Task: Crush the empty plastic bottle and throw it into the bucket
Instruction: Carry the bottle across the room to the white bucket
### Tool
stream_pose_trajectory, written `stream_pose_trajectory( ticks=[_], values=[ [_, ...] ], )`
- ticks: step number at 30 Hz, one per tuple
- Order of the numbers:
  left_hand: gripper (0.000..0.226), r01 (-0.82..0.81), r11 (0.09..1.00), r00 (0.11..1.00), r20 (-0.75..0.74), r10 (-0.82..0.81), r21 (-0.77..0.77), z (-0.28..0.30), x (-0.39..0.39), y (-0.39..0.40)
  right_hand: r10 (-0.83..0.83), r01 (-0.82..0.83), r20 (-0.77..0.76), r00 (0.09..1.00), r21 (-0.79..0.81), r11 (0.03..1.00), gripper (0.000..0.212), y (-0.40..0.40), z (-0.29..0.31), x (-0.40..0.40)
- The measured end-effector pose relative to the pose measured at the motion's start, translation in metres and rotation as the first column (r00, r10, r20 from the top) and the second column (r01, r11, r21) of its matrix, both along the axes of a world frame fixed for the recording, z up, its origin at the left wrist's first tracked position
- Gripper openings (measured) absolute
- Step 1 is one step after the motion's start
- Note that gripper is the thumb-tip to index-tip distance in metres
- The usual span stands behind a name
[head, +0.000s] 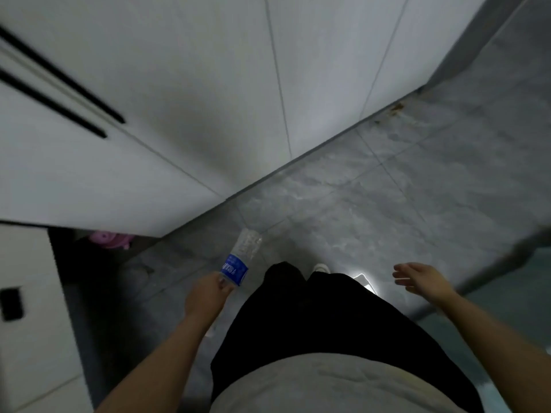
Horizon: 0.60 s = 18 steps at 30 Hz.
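One plastic bottle (240, 257) in play, and the left hand (205, 296) has it, fingers wrapped around its lower end, the clear body pointing up and away over the grey tiled floor (387, 189). One blue label (234, 269) wraps the bottle; white writing is on it, but too blurred to read. The right hand (417, 280) hangs out to the side, fingers spread loose, gripping nothing. Two bare forearms, black trousers (298, 317), one white shoe tip (321, 267) peeking past them. No bucket shows here. One pink object (111, 239) sits half hidden in the dark gap under the white cabinet (119, 144); what it is, I can't make out. Two black bars (59, 84) cross the cabinet front.
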<state>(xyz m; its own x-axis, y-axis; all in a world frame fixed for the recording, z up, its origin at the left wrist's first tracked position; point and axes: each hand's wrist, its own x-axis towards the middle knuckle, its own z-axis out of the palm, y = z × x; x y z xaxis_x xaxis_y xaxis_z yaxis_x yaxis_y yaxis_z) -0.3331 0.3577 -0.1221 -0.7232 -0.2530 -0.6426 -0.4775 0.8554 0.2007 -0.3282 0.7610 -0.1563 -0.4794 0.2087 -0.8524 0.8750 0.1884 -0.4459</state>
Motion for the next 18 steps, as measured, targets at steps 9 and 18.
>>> stream_pose_trajectory(
  ticks=[9,18],
  values=[
    [0.016,0.401,0.915,0.913,0.070,-0.402,0.034,-0.008,-0.135,0.062,-0.354,0.351,0.026,0.935,0.066,0.934,0.031,0.037,-0.010,0.033],
    [0.023,0.713,0.699,0.697,0.051,-0.715,0.059,-0.019,-0.245,0.166,-0.671,0.662,0.018,0.741,0.146,0.735,0.030,0.043,-0.010,0.082]
  ],
)
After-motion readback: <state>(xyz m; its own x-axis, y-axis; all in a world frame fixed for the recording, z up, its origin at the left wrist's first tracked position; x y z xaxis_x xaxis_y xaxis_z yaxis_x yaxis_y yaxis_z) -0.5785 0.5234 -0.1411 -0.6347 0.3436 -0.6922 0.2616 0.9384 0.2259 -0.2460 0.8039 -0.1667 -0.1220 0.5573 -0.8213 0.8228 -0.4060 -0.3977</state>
